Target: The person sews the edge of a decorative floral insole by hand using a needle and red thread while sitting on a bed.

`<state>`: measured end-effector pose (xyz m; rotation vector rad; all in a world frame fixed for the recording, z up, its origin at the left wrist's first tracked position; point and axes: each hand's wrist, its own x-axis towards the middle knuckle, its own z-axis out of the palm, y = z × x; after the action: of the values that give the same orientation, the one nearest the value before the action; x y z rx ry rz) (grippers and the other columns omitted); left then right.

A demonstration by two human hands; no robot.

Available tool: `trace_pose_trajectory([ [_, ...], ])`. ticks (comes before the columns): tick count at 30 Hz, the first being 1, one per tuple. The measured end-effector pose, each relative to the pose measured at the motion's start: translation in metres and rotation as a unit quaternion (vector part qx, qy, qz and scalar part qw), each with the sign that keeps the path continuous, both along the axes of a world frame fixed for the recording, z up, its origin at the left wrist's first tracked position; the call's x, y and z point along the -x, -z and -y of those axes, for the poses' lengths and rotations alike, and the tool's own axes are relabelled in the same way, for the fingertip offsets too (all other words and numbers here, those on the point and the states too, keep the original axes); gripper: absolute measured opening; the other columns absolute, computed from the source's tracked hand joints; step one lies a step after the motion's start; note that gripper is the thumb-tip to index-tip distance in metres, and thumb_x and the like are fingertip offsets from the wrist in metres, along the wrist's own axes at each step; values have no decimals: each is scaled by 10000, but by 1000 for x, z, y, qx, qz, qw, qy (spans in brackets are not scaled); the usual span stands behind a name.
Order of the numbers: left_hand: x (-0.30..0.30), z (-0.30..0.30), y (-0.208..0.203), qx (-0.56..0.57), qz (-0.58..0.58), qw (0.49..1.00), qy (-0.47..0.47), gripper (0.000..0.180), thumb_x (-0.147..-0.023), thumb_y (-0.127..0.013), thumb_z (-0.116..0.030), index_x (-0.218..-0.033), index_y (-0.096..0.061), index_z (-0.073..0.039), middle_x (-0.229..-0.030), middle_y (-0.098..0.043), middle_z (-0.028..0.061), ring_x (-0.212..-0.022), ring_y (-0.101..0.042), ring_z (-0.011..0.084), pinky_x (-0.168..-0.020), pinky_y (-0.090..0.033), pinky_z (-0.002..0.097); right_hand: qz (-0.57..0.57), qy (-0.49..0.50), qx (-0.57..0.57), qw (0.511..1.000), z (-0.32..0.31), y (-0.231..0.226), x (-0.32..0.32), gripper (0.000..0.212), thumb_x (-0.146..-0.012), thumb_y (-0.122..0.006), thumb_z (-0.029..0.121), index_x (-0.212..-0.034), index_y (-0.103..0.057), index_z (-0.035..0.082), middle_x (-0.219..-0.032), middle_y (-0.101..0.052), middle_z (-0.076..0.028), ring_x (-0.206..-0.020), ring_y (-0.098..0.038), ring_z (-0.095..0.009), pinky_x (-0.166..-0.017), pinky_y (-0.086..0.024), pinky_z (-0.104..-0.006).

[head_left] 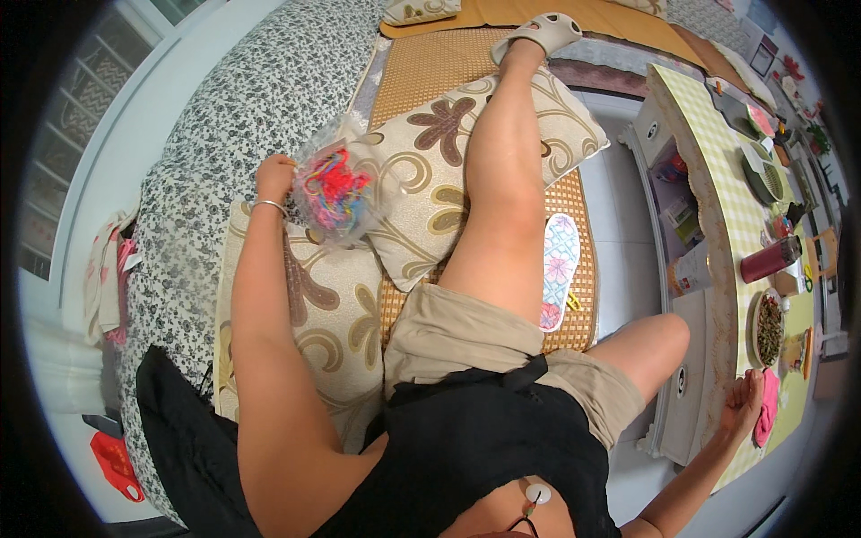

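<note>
At the left, my left hand grips the edge of a clear plastic bag. Inside the bag lies a tangle of bright yarn, mostly pink and red with blue, yellow and green strands. My right hand is at the edge of the table on the right, its fingers curled in, beside a pink cloth; whether anything is in those fingers is hidden. On the woven mat by my thigh lies an insole with a flower and lattice pattern, a small yellow tool next to it.
A checked cloth covers the table, which bears a bowl of dark bits, a maroon flask and a green basket. Patterned cushions lie beneath my outstretched leg. A floral-covered sofa back runs along the left.
</note>
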<state>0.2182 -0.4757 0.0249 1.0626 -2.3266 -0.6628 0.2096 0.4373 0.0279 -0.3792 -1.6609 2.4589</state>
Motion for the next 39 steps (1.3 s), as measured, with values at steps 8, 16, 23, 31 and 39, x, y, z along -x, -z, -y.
trace_pose_trajectory([
  [8,-1,41,-4,89,407,908,-42,226,-731,-576,-116,-855,-689,35,-905,-670,209,-841,-665,330,-764,-525,400,29,-25,-50,998,40,9,-3,140,-913,-560,186,-853,-496,77,-546,-301,61,-427,-222,-32,-379,-171,-204],
  [16,15,55,0,151,536,827,71,371,-554,-776,-170,-879,-703,-7,-988,-663,197,-926,-647,327,-809,-522,397,80,-138,-229,960,100,-33,-2,143,-849,-612,161,-768,-575,49,-551,-371,71,-458,-282,-23,-411,-184,-203],
  [23,43,-114,-71,328,274,892,148,219,-804,-577,-131,-972,-630,0,-989,-641,188,-923,-614,347,-783,-489,424,53,-271,-295,915,172,-51,27,119,-818,-649,148,-789,-640,32,-695,-555,26,-641,-472,-47,-565,-363,-208],
  [31,51,-413,-104,294,-207,604,711,229,-733,-620,-51,-961,-634,-36,-1055,-622,120,-963,-586,282,-854,-453,395,21,-370,-327,869,237,-45,40,154,-846,-641,129,-784,-606,-8,-654,-515,40,-624,-442,-49,-550,-375,-229],
  [39,68,-486,-90,289,-241,464,802,157,-652,-563,-126,-759,-586,-14,-849,-553,89,-836,-538,248,-786,-447,361,-85,-346,-457,815,246,-47,37,194,-745,-623,114,-914,-673,35,-871,-661,-191,-812,-634,-318,-726,-486,-376],
])
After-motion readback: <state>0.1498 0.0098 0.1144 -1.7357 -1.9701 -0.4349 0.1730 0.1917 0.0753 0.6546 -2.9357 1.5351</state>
